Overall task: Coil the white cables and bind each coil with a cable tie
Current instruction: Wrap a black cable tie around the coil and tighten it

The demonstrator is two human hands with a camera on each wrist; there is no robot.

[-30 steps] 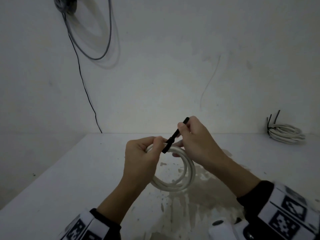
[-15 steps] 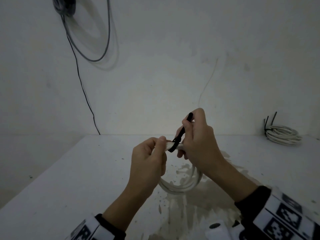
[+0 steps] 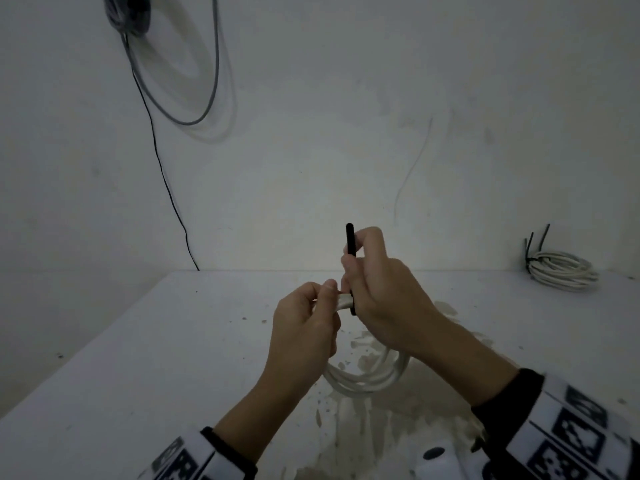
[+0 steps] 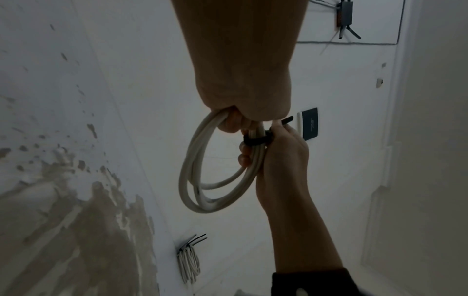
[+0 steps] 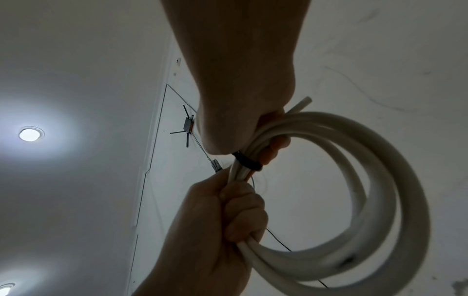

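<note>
White walls stand behind a white table (image 3: 145, 341), and the table has a big brownish stain (image 3: 377, 427) on it near the person. Both hands are held up above that stain, close together, with the forearms coming in from the bottom of the head view.

The left hand (image 3: 304, 327) is curled tight around the top of a coil of white cable (image 3: 367, 379) — its fingers wrap the bunched loops and the thumb presses on top. The rest of the coil hangs down below the hands in round loops, off the table.

The right hand (image 3: 384, 289) sits just beside the left one, touching the same bunch of loops. A black cable tie (image 3: 350, 244) goes around the loops right between the two hands. Its free end sticks straight up, and the right thumb and pointer finger pinch it near the top. The other right fingers (image 4: 244, 158) curl under the loops, below the tie band.

Far off at the back right of the table lies another coil (image 3: 561, 271) — it is already tied, with black tie ends poking up. A thin black wire (image 3: 162, 174) runs down the wall on the left, and a grey cable loop (image 3: 194, 112) hangs near it.
</note>
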